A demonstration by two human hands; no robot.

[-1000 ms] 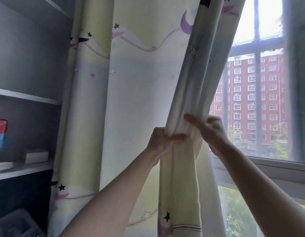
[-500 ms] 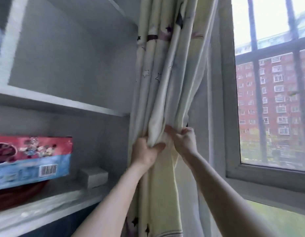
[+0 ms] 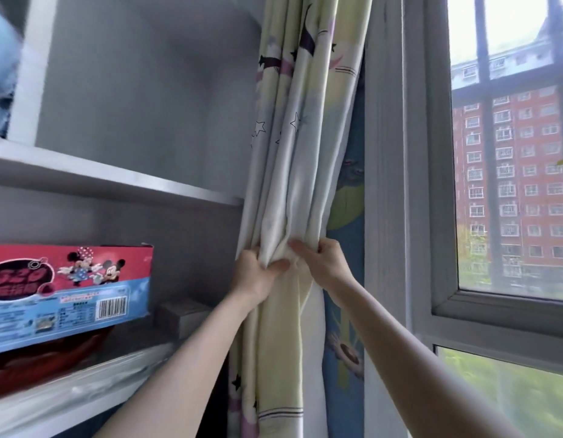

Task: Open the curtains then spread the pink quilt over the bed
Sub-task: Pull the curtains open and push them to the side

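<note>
The pale yellow curtain with star prints hangs bunched into tight folds between the shelf unit and the window frame. My left hand grips the gathered folds from the left, thumb pressed across the front. My right hand grips the same bunch from the right, fingers curled over the cloth's edge. Both hands meet at chest height on the fabric. The pink quilt and the bed are out of view.
A white shelf unit stands at the left, holding a red and blue cartoon box and a small white box. The grey-framed window with bars fills the right. Blue patterned cloth shows behind the curtain.
The curtain has been pulled left from a spread panel into a tight bunch against the shelves, both hands moving left with it. More of the window is uncovered.
</note>
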